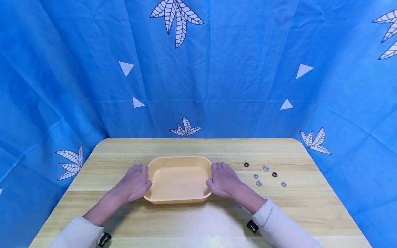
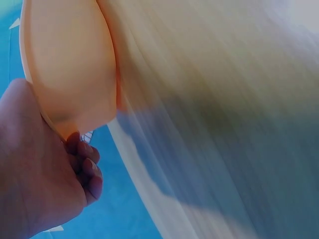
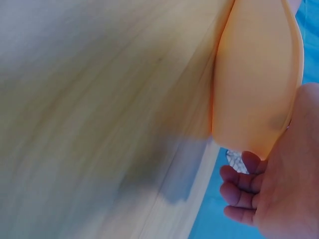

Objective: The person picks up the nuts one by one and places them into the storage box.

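A shallow orange-tan plastic tray (image 1: 181, 179) with rounded corners and nothing in it sits at the middle of the wooden table. My left hand (image 1: 135, 182) grips its left end, thumb over the rim and fingers curled beneath the edge. At the opposite end my right hand (image 1: 224, 179) holds the rim the same way. Both wrist views show the tray's outer side wall (image 2: 72, 64) close by the table top, with the curled fingertips (image 3: 241, 186) below the rim.
Several small hex nuts lie scattered to the right of the tray, among them a black nut (image 1: 246, 164) and a silver nut (image 1: 258, 183). Blue patterned cloth (image 1: 207, 75) hangs behind and beside the wooden table (image 1: 186, 224).
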